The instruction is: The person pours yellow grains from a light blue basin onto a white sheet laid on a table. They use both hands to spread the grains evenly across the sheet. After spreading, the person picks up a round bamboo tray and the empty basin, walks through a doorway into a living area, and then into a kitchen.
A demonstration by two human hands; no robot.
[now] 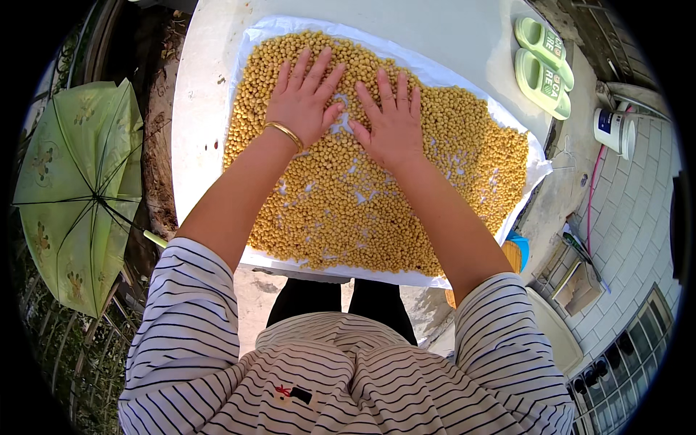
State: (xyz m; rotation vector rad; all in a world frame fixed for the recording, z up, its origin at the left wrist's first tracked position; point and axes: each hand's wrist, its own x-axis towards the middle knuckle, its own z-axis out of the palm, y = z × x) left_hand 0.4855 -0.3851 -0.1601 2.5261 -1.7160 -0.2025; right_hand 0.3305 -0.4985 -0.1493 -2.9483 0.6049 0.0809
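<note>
Yellow soybeans point(337, 217) lie spread in a thin layer over a white sheet point(535, 168) on a pale tabletop point(198, 109). My left hand point(304, 98), with a gold bangle at the wrist, rests palm down on the beans toward the far left part of the sheet. Its fingers are apart. Beside it, my right hand point(392, 117) also lies flat on the beans, fingers spread. Between the two thumbs a patch of bare sheet shows through. Neither hand grasps anything; beans under the palms are hidden.
A pair of green slippers point(544, 68) lies at the table's far right edge. To the left, an opened green umbrella point(81, 196) stands over plants. A white bucket point(614, 130) and a cardboard box point(577, 288) are by the tiled wall at right.
</note>
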